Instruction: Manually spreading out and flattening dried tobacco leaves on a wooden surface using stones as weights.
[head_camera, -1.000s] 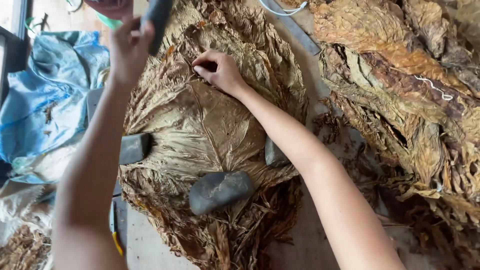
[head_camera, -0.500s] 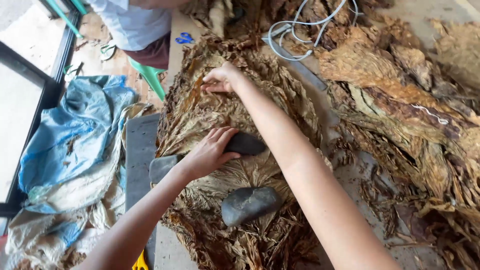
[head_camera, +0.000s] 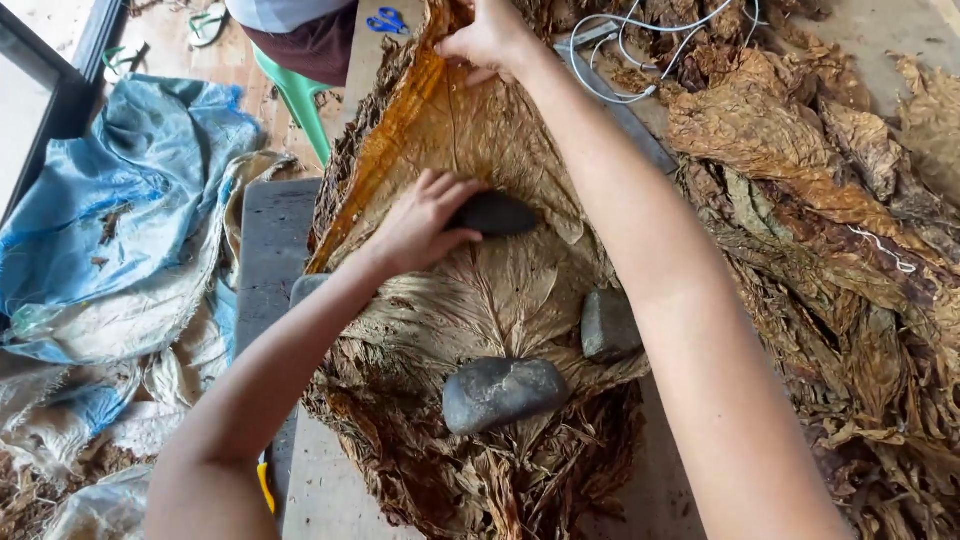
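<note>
A stack of flattened dried brown leaves (head_camera: 490, 300) lies on a wooden table (head_camera: 320, 480). My left hand (head_camera: 425, 220) grips a dark oblong stone (head_camera: 495, 213) and presses it on the leaf stack. My right hand (head_camera: 490, 35) pinches the far end of an amber top leaf (head_camera: 430, 120) and lifts it. A large grey stone (head_camera: 503, 392) and a smaller grey stone (head_camera: 608, 324) rest on the near part of the stack.
Loose dried leaves (head_camera: 850, 220) are piled at the right. White cable (head_camera: 640, 40) coils at the far edge. Blue plastic sheeting (head_camera: 110, 210) lies on the floor at left. A seated person (head_camera: 300, 25), a green stool leg (head_camera: 295, 100) and blue scissors (head_camera: 385, 20) are at the top.
My left hand came down from the air with the dark stone and now holds it on the stack. My right hand moved farther away, raising the amber leaf's end.
</note>
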